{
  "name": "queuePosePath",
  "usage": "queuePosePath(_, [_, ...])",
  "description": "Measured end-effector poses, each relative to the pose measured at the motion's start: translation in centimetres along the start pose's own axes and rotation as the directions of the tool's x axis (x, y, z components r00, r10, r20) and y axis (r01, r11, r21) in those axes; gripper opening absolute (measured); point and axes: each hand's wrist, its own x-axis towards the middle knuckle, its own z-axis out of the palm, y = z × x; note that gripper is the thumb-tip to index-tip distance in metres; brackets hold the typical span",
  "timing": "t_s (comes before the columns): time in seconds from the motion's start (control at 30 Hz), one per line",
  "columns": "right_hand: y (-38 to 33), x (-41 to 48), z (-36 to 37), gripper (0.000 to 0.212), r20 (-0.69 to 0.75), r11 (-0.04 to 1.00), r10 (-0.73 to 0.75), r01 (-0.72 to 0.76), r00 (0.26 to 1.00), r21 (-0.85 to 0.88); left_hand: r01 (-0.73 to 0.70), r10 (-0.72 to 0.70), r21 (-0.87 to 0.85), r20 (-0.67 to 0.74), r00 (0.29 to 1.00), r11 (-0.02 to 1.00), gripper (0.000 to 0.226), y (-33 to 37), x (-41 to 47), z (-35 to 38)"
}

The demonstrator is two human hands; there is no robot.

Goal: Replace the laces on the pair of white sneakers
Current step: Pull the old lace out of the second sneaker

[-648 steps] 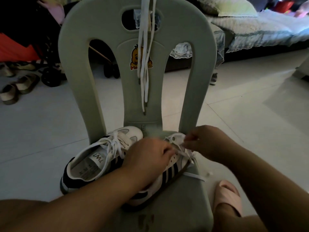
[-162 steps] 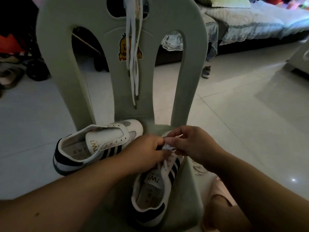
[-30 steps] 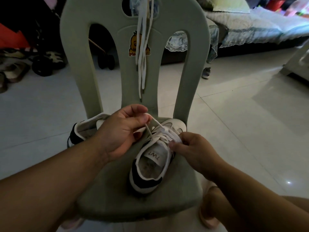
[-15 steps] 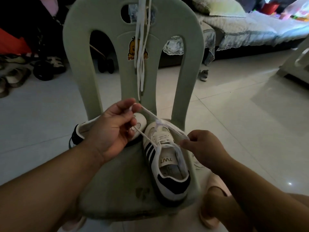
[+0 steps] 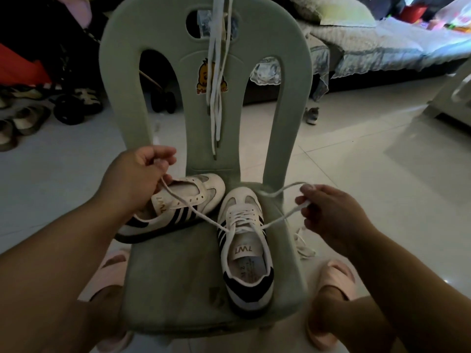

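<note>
Two white sneakers with dark stripes lie on the seat of a pale green plastic chair (image 5: 173, 289). The right sneaker (image 5: 246, 248) points away from me and has a white lace (image 5: 280, 219) threaded through its eyelets. My left hand (image 5: 135, 179) grips one end of that lace, pulled up to the left. My right hand (image 5: 328, 212) pinches the other end, which loops out to the right. The left sneaker (image 5: 178, 205) lies on its side without a lace, partly behind my left hand. More white laces (image 5: 216, 80) hang over the chair back.
A loose lace (image 5: 302, 244) dangles off the seat's right edge. My feet in pink slippers (image 5: 331, 296) stand on the tiled floor on both sides of the chair. Shoes and sandals (image 5: 23, 123) lie at far left; a bed (image 5: 382, 42) stands at the back right.
Both hands have moved apart, drawing the two lace ends out sideways and taut. The laced sneaker has shifted a little on the seat.
</note>
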Motion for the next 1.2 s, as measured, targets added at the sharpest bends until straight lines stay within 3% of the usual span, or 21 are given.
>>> queuePosePath(0.03, [-0.2,0.3,-0.4,0.017,-0.039,0.999,0.016,-0.014,0.999,0.029,-0.044,0.041,0.252,0.016,0.999,0.967,0.026,-0.3,0.2,-0.4])
queuePosePath(0.1, [-0.6,0.8,-1.2,0.017,-0.110,0.998,0.057,-0.058,0.992,-0.006,-0.087,0.044,0.665,0.081,0.996,0.741,0.035,-0.8,0.1,-0.8])
queuePosePath(0.17, [-0.5,1.1,-2.0,0.023,-0.148,0.963,0.072,-0.108,0.986,-0.248,-0.076,0.013,0.754,0.089,0.996,0.652,0.044,-0.8,-0.6,-0.6])
queuePosePath(0.27, [0.2,0.6,-1.2,0.044,-0.126,0.769,-0.070,-0.027,0.990,-0.639,-0.197,0.167,0.674,0.110,0.980,0.712,0.029,0.3,-2.9,1.2])
queuePosePath(0.33, [0.6,-0.4,0.6,0.045,0.031,0.624,-0.212,0.160,0.977,-0.765,-0.340,0.199,0.617,0.287,0.937,0.710,0.022,0.7,-4.5,3.3])
queuePosePath(0.43, [1.4,-1.6,3.6,0.040,0.292,0.532,-0.182,0.344,0.939,-0.774,-0.404,0.072,0.590,0.503,0.861,0.699,0.033,0.0,-6.1,6.2])
queuePosePath(0.57, [2.5,-1.7,4.8,0.034,0.413,0.376,-0.236,0.474,0.880,-0.796,-0.446,0.094,0.615,0.517,0.851,0.650,0.031,-1.1,-6.3,7.7])
queuePosePath(0.67, [2.4,-1.5,4.6,0.027,0.398,0.369,-0.287,0.484,0.871,-0.794,-0.417,0.109,0.586,0.487,0.867,0.695,0.015,-1.4,-5.9,7.9])
queuePosePath(0.77, [2.2,-1.6,4.3,0.032,0.351,0.390,-0.284,0.442,0.892,-0.808,-0.395,0.134,0.554,0.452,0.882,0.733,0.010,-1.3,-5.4,7.5])
queuePosePath(0.9, [1.6,-1.8,3.5,0.042,0.258,0.508,-0.237,0.346,0.937,-0.789,-0.386,0.195,0.517,0.385,0.902,0.764,0.008,-1.3,-4.6,7.1])
queuePosePath(1.07, [1.0,-1.7,2.4,0.038,0.224,0.614,-0.152,0.269,0.963,-0.742,-0.399,0.232,0.503,0.362,0.903,0.767,0.008,-1.3,-3.7,6.9])
queuePosePath(1.2, [1.0,-2.2,2.6,0.036,0.303,0.553,-0.136,0.326,0.943,-0.767,-0.414,0.247,0.488,0.371,0.895,0.768,0.004,-1.8,-3.9,7.3])
